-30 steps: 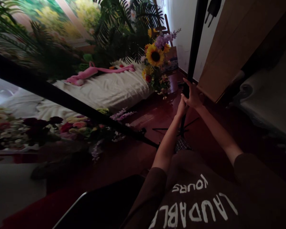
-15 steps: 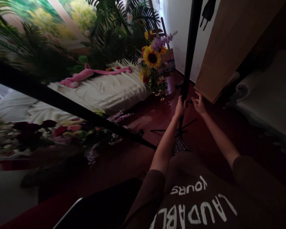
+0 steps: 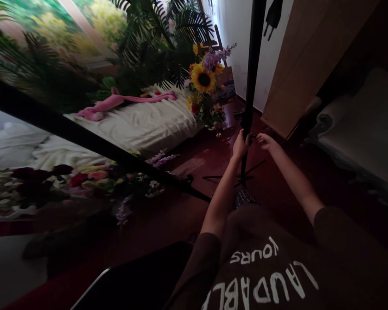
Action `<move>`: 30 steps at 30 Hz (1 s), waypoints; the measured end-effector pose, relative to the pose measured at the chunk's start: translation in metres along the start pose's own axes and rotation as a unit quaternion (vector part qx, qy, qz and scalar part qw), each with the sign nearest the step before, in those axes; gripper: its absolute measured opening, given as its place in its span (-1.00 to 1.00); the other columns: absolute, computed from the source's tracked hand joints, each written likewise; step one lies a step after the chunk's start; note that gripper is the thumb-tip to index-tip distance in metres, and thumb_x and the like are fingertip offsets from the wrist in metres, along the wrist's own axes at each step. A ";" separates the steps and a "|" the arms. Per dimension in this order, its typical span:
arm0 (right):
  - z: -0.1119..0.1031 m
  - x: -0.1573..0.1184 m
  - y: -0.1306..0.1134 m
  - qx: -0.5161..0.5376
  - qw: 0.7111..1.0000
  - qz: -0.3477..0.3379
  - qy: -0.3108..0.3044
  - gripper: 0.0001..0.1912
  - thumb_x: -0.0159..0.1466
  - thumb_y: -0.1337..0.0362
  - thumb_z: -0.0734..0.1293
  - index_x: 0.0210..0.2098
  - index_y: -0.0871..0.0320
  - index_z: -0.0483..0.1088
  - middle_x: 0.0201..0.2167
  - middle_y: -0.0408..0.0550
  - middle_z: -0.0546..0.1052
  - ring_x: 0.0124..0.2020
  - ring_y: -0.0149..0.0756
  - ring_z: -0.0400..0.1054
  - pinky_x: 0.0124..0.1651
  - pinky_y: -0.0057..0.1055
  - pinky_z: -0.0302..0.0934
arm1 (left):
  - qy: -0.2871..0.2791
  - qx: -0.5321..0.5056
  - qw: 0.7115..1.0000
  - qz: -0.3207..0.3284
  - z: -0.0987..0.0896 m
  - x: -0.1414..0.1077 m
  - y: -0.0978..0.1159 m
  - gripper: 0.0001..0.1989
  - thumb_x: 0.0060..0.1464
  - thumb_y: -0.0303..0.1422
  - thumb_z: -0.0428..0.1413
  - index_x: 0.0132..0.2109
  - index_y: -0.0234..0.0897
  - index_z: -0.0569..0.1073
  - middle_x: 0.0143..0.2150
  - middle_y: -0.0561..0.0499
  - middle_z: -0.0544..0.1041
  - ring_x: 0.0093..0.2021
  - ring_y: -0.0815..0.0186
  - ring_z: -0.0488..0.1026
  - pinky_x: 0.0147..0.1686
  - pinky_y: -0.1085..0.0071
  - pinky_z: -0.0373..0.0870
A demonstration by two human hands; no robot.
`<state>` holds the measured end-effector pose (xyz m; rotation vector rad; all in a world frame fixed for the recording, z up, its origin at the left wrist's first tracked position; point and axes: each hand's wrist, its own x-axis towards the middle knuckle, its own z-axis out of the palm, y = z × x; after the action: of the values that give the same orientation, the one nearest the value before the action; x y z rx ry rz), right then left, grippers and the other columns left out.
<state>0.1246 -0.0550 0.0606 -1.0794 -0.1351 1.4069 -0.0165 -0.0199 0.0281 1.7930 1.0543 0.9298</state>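
A black stand pole (image 3: 254,64) rises upright in front of me from spread legs (image 3: 244,176) on the floor. My left hand (image 3: 240,145) is wrapped around the pole, below a dark collar (image 3: 246,115). On the pole's right side sits a small dark knob (image 3: 253,136), and the fingers of my right hand (image 3: 265,141) are closed at it in a pinch. The knob is small and partly covered by the fingertips.
Another black pole (image 3: 84,137) slants across the left. Behind it are a white-draped bed (image 3: 142,122) with a pink plush toy (image 3: 106,105), and flowers (image 3: 97,176). Sunflowers (image 3: 203,78) stand beyond. At right are a brown panel (image 3: 297,82) and a pale padded roll (image 3: 352,129).
My right hand's fingers, spread a little apart before, have moved left and closed at the knob. My left hand stays on the pole. The whole view has shifted slightly.
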 end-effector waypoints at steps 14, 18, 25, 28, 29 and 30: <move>0.048 -0.028 0.113 -0.011 0.992 0.119 0.049 -0.79 0.29 0.50 0.09 -0.40 0.15 0.25 -0.52 -0.07 0.55 -0.47 -0.42 0.50 -0.40 -0.55 0.42 | 0.498 -0.067 0.856 0.124 -0.178 -0.105 0.080 -0.60 0.28 -0.02 -0.16 -0.14 -0.24 0.35 -0.29 0.08 0.40 -0.29 0.47 0.43 -0.14 0.45 0.38; 0.076 -0.036 0.148 -0.063 0.983 0.171 -0.025 -0.81 0.31 0.46 0.11 -0.38 0.14 0.25 -0.48 -0.08 0.56 -0.42 -0.41 0.51 -0.37 -0.51 0.43 | 0.628 -0.007 0.777 0.054 -0.209 -0.141 0.039 -0.61 0.28 -0.01 -0.18 -0.22 -0.22 0.31 -0.36 0.08 0.33 -0.32 0.43 0.39 -0.16 0.42 0.37; 0.127 -0.062 0.201 -0.148 0.925 0.321 -0.140 -0.82 0.37 0.31 0.14 -0.32 0.17 0.31 -0.46 -0.06 0.56 -0.44 -0.40 0.50 -0.39 -0.52 0.43 | 0.590 0.055 0.803 -0.070 -0.187 -0.178 -0.087 -0.47 0.23 0.08 -0.21 -0.08 -0.30 0.31 -0.14 -0.15 0.42 -0.14 0.31 0.43 -0.10 0.37 0.36; 0.144 -0.068 0.213 -0.181 0.885 0.383 -0.192 -0.65 0.39 0.06 0.14 -0.30 0.21 0.33 -0.46 -0.02 0.55 -0.47 -0.37 0.49 -0.47 -0.52 0.40 | 0.485 0.038 0.870 -0.074 -0.180 -0.185 -0.115 -0.40 0.17 0.15 -0.18 0.00 -0.29 0.31 -0.07 -0.19 0.45 -0.10 0.27 0.45 -0.09 0.35 0.37; 0.149 -0.069 0.215 -0.189 0.877 0.393 -0.203 -0.60 0.39 0.00 0.13 -0.30 0.21 0.33 -0.47 -0.01 0.55 -0.50 -0.37 0.48 -0.51 -0.53 0.38 | 0.461 0.030 0.884 -0.077 -0.180 -0.186 -0.119 -0.38 0.17 0.16 -0.18 0.02 -0.29 0.30 -0.07 -0.19 0.47 -0.10 0.26 0.46 -0.09 0.35 0.38; 0.154 -0.070 0.216 -0.197 0.871 0.398 -0.209 -0.57 0.39 -0.03 0.12 -0.30 0.21 0.33 -0.48 -0.02 0.54 -0.53 -0.38 0.46 -0.55 -0.54 0.36 | 0.445 0.023 0.892 -0.080 -0.180 -0.185 -0.122 -0.37 0.16 0.17 -0.19 0.03 -0.28 0.29 -0.08 -0.18 0.48 -0.10 0.26 0.47 -0.10 0.36 0.39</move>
<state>-0.1478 -0.0757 0.0357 -1.2010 -0.3253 2.4413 -0.2796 -0.1011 -0.0484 1.2542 1.7524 1.6922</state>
